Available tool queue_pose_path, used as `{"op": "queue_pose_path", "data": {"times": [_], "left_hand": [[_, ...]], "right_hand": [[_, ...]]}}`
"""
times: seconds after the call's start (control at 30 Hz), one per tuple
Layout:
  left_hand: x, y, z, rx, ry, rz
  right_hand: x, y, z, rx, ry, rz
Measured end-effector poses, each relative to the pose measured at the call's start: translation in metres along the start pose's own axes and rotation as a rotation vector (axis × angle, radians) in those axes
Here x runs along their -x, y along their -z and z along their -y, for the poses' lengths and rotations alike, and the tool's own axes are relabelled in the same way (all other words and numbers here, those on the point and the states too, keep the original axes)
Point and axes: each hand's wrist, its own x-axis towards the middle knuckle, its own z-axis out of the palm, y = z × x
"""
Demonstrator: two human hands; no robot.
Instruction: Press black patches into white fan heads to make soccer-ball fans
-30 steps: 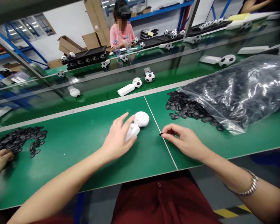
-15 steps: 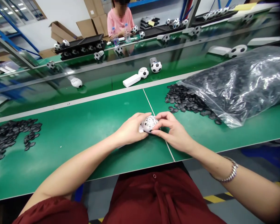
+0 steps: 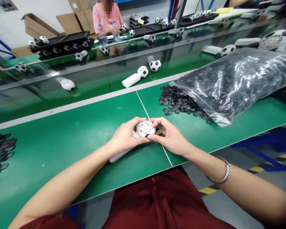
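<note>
Soccer-ball head (image 3: 146,128): between the green tabletop's (image 3: 69,136) near and far edges, grasped by the left hand (image 3: 125,135) and right hand (image 3: 171,136), 2 grips in all.
Black patch (image 3: 147,135): low on the ball; could seat crooked if the thumb presses off-centre.
White handle (image 3: 120,155): slants toward the near edge; may twist should the left grip slacken.
Left-hand pose: angled inward, thumb below, fingers above.
Right-hand pose: fingers curled, thumb low, pinching the ball's side.

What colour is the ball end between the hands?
The ball end is white, web-patterned, with black at its near edge; clearest in the head view.
</note>
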Motion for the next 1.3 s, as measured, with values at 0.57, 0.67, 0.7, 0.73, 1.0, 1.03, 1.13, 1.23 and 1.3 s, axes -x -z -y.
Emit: {"op": "queue_pose_path", "data": {"times": [0.57,0.67,0.7,0.73,1.0,1.03,1.13,1.23,1.3], "left_hand": [[0.002,-0.002,-0.007,-0.103,-0.010,-0.010],[0.000,0.001,-0.008,-0.163,0.040,0.029],[-0.002,0.002,-0.008,-0.185,0.056,0.044],[-0.004,0.004,-0.008,-0.209,0.056,0.057],[-0.017,0.018,0.001,-0.416,-0.220,0.088],[-0.019,0.018,0.002,-0.425,-0.239,0.090],[-0.022,0.020,0.002,-0.425,-0.286,0.118],[-0.016,0.022,0.000,-0.433,-0.281,0.142],[-0.004,0.025,0.001,-0.442,-0.262,0.148]], "right_hand": [[-0.012,0.020,-0.003,0.087,0.025,0.108],[-0.035,0.051,-0.009,0.427,0.099,-0.047],[-0.043,0.062,-0.012,0.595,0.100,-0.111],[-0.051,0.071,-0.015,0.748,0.080,-0.147],[-0.076,0.093,-0.027,1.006,0.007,0.024],[-0.077,0.093,-0.027,1.000,0.019,0.040],[-0.079,0.092,-0.025,0.950,0.020,0.023],[-0.081,0.086,-0.018,0.851,0.028,-0.001],[-0.083,0.076,-0.011,0.807,0.070,0.016]]}}
